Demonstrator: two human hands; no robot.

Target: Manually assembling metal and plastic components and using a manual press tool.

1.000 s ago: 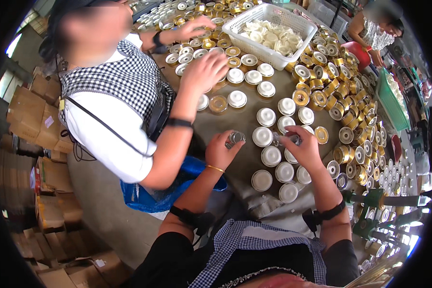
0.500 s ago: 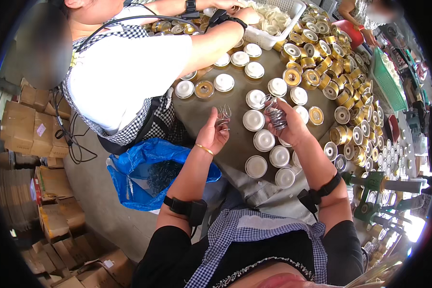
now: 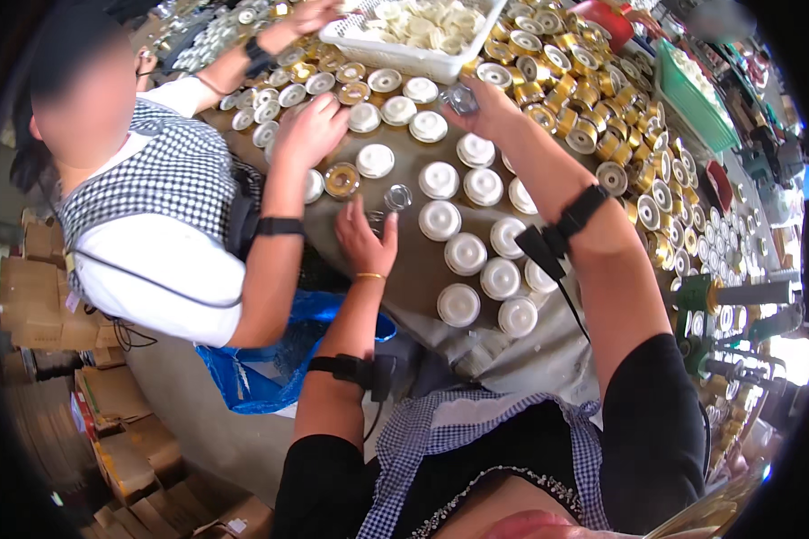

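My left hand point(image 3: 363, 241) is over the table's near left part, thumb and fingers curled around a few thin wire coil springs. One spring point(image 3: 397, 198) shows at its fingertips. My right hand point(image 3: 487, 110) is stretched out towards the white basket and grips a bunch of metal coil springs point(image 3: 459, 99). Beneath and between my arms stand several round white-topped pieces point(image 3: 440, 221) in loose rows. A gold ring-shaped piece point(image 3: 342, 180) with an uncovered top lies left of them, beyond my left hand.
A white plastic basket point(image 3: 409, 59) of pale plastic parts stands at the back. Gold cups point(image 3: 593, 108) are heaped on the right, near a green basket point(image 3: 699, 99). A co-worker's hand point(image 3: 313, 130) reaches in from the left. A blue bag point(image 3: 243, 386) sits below; cartons point(image 3: 36, 305) stand left.
My right hand has moved away and up to the far pieces with its springs. My left hand has shifted slightly left. The co-worker has leaned back, one hand now beside the near pieces.
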